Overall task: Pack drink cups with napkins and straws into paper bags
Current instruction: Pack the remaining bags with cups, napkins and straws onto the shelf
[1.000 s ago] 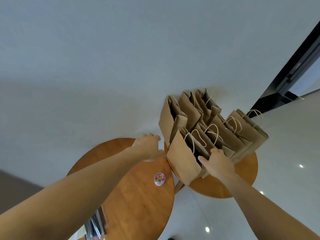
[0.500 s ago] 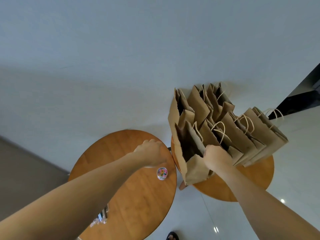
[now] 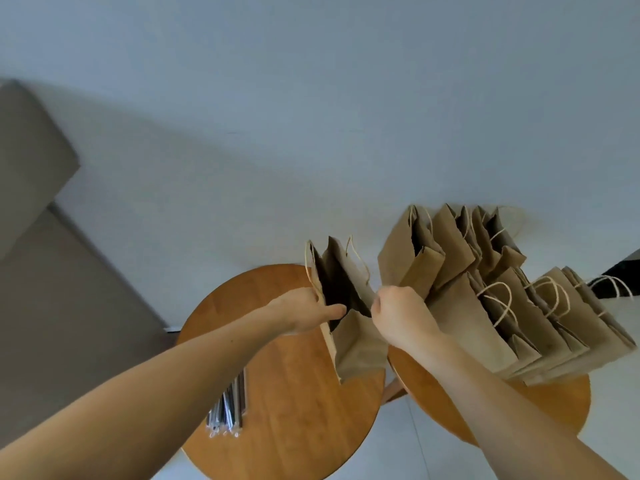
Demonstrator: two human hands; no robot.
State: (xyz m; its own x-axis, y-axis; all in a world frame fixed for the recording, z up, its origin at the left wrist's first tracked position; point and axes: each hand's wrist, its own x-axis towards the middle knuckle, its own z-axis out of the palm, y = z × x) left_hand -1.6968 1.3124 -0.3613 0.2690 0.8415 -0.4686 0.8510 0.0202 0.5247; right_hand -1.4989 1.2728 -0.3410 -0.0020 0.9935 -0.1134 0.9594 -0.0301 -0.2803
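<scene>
Holding the mouth of one brown paper bag wide open, both hands grip its top edge. The left hand grasps the left rim, with the thumb lying across the dark opening and the other fingers curled behind the paper. The right hand is curled tight like a fist on the right rim. The bag stands up at the right edge of the left table, which is round and made of smooth orange-brown wood. The paper looks stiff and a bit creased, with sharp folds down the sides, and thin string handles loop up from the top (the inside is too dark to see into). Just to the right, the other bags are the same brown paper and lean together in a bunch on the right table, also round and wooden. Near the left arm, a bundle of straws in shiny clear wrap lies flat on the left table.
</scene>
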